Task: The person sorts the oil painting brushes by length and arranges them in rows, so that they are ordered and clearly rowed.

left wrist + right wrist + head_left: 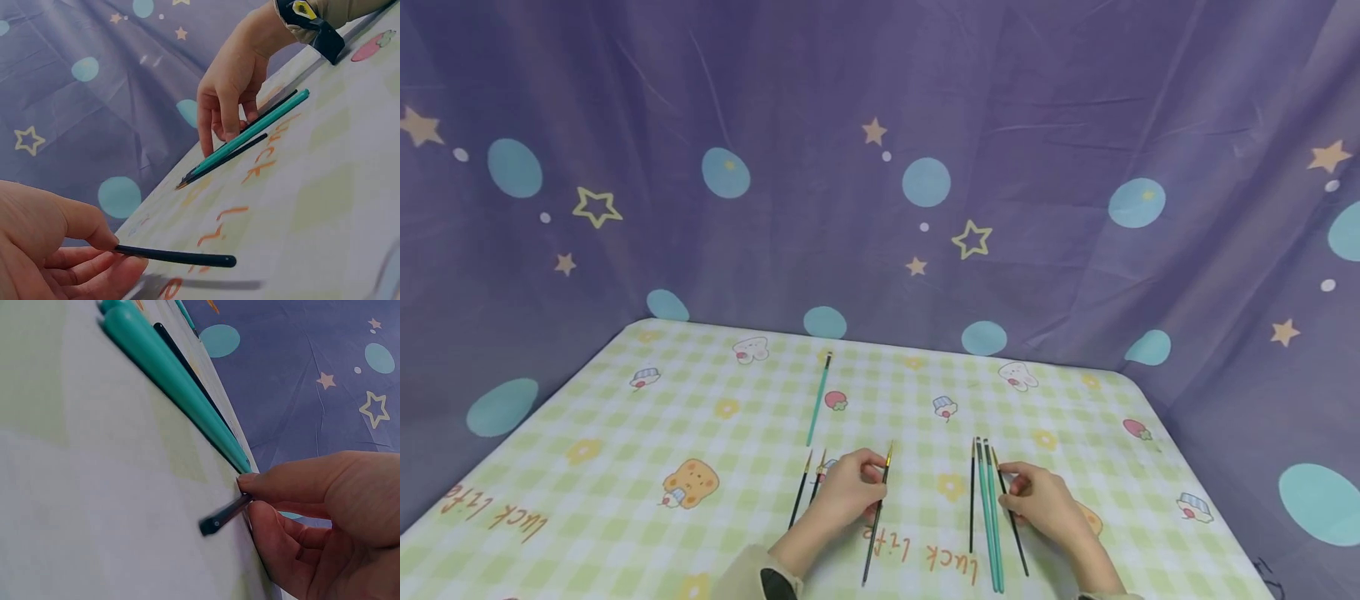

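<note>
My left hand (846, 493) pinches a slim black paintbrush (876, 525) between thumb and fingers; in the left wrist view its black handle (181, 255) juts out above the cloth. My right hand (1047, 502) holds another black paintbrush (1017, 537) by thumb and fingertips, and the handle end (220, 519) shows in the right wrist view. Just left of that hand lie two green paintbrushes (992, 533) side by side, with a black paintbrush (972, 508) beyond them. Two black paintbrushes (800, 492) lie left of my left hand, one partly hidden by the arm.
Farther back on the table, a single green paintbrush (817, 404) lies at a slant. A checked green and white cloth (737, 442) with printed figures covers the table. Behind it hangs a purple curtain (820, 100) with stars and dots.
</note>
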A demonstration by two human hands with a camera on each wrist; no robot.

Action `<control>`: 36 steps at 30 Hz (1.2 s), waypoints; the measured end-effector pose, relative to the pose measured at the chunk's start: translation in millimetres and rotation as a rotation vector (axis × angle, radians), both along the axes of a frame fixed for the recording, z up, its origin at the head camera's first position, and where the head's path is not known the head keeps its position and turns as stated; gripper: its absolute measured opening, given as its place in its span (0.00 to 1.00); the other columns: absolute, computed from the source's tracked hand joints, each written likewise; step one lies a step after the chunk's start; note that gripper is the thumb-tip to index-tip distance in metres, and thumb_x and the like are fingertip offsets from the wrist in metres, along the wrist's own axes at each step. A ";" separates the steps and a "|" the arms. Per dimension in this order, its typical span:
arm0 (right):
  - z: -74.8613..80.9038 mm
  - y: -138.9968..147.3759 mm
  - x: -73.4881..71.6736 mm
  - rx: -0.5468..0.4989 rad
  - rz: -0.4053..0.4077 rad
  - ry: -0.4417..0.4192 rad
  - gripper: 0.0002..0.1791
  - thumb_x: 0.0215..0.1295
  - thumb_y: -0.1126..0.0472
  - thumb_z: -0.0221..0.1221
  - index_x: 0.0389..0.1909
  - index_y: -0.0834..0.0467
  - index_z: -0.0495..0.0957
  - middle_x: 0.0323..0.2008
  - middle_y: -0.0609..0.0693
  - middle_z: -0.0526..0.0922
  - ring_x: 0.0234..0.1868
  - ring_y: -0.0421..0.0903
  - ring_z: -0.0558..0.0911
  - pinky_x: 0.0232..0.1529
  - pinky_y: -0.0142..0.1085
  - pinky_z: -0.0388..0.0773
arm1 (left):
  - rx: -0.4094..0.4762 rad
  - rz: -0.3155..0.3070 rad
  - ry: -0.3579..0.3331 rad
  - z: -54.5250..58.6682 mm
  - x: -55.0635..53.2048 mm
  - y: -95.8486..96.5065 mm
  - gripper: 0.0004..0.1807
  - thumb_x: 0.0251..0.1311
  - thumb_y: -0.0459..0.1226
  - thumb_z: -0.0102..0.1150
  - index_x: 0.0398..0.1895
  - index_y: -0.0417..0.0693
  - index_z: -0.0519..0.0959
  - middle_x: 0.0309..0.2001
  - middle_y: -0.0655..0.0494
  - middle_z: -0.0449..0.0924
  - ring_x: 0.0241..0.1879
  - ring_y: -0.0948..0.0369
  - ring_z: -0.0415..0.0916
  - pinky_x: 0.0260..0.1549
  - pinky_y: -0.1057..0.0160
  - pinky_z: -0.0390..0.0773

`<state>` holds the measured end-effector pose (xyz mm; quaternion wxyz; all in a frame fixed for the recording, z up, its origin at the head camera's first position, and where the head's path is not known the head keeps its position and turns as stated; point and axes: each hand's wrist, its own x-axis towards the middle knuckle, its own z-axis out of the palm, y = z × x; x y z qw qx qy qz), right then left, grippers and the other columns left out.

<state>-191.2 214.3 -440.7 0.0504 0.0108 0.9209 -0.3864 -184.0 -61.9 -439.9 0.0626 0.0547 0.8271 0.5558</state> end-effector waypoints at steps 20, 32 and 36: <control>-1.9 0.6 -1.0 0.013 0.000 -0.003 0.24 0.48 0.66 0.63 0.51 0.60 0.75 0.22 0.47 0.73 0.16 0.41 0.74 0.17 0.32 0.72 | -0.285 0.105 0.040 18.1 20.9 -42.6 0.16 0.43 0.27 0.55 0.41 0.36 0.74 0.23 0.57 0.71 0.09 0.65 0.68 0.12 0.66 0.69; -0.4 0.6 -0.8 0.008 -0.001 -0.006 0.24 0.49 0.66 0.63 0.51 0.60 0.75 0.22 0.47 0.73 0.16 0.41 0.74 0.17 0.32 0.73 | -0.350 0.181 0.073 13.5 21.6 -46.8 0.14 0.41 0.26 0.56 0.37 0.36 0.76 0.22 0.58 0.72 0.08 0.67 0.68 0.11 0.68 0.70; 0.7 0.5 -0.1 0.009 -0.001 -0.009 0.24 0.49 0.66 0.64 0.51 0.59 0.75 0.23 0.47 0.73 0.16 0.41 0.74 0.17 0.32 0.73 | -0.347 0.187 0.075 12.4 21.6 -46.8 0.14 0.41 0.27 0.57 0.37 0.36 0.77 0.22 0.58 0.72 0.08 0.67 0.68 0.10 0.70 0.70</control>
